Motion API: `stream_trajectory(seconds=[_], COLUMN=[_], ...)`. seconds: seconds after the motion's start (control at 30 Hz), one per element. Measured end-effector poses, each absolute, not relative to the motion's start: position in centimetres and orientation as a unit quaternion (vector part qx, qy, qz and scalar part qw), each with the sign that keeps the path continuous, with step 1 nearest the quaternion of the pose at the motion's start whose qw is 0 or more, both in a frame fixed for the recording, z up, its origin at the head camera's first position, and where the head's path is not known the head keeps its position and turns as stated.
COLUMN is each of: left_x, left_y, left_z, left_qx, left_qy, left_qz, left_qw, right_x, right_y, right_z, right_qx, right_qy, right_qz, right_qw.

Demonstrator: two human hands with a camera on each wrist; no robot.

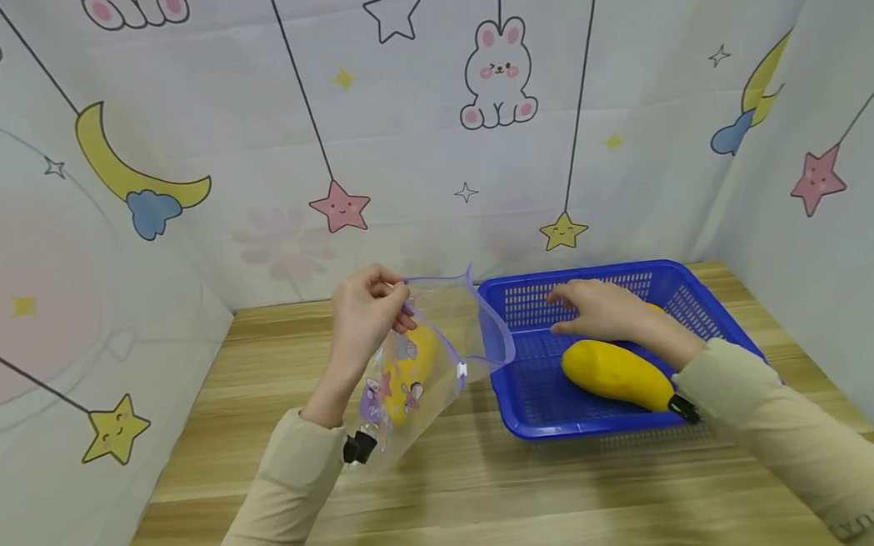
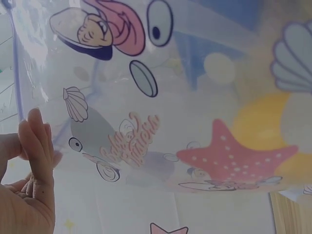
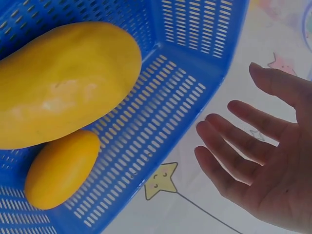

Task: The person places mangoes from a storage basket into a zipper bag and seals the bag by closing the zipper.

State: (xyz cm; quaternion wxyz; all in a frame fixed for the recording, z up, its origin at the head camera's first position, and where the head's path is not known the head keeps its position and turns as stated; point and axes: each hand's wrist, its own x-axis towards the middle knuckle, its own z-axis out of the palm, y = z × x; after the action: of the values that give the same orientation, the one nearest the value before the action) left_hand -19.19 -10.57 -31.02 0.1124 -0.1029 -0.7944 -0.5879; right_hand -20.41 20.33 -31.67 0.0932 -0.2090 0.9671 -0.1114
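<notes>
My left hand (image 1: 367, 306) pinches the purple-edged mouth of a clear zip bag (image 1: 445, 406) printed with sea-creature pictures. The bag's mouth gapes toward the right, and a white slider (image 1: 462, 371) sits on its edge. Inside the bag lies a yellow fruit-like thing (image 1: 418, 353), partly veiled by the print. With fingers spread and nothing held, my right hand (image 1: 604, 309) hovers over the blue basket (image 1: 567, 429). In the basket lie a long, plump yellow fruit (image 3: 68, 83), perhaps a papaya, and a smaller mango-like yellow fruit (image 3: 63, 168), mostly hidden by the right hand in the head view.
The basket stands on a wood-grain table (image 1: 542, 509), right of the bag. A white cloth backdrop (image 1: 413, 124) with cartoon prints rises behind the table and along both sides. Black wrist straps (image 1: 359, 447) show at the cuffs.
</notes>
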Motion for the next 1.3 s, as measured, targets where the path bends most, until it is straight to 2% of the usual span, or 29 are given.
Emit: stream_trajectory(seconds=[0.87, 1.3], left_x=[-19.0, -18.6], left_y=[-10.9, -10.7], left_z=[-31.3, -31.0], left_qx=[-0.113, -0.105], left_qy=[-0.795, -0.798], left_qz=[-0.586, -0.587], left_qw=[0.109, 0.093], right_x=[-20.8, -20.7], right_y=[21.6, 21.6], right_z=[-35.0, -36.0], right_qx=[-0.256, -0.227], right_qy=[0.950, 0.950], right_qz=[-0.004, 0.011], right_qw=[0.182, 0.214])
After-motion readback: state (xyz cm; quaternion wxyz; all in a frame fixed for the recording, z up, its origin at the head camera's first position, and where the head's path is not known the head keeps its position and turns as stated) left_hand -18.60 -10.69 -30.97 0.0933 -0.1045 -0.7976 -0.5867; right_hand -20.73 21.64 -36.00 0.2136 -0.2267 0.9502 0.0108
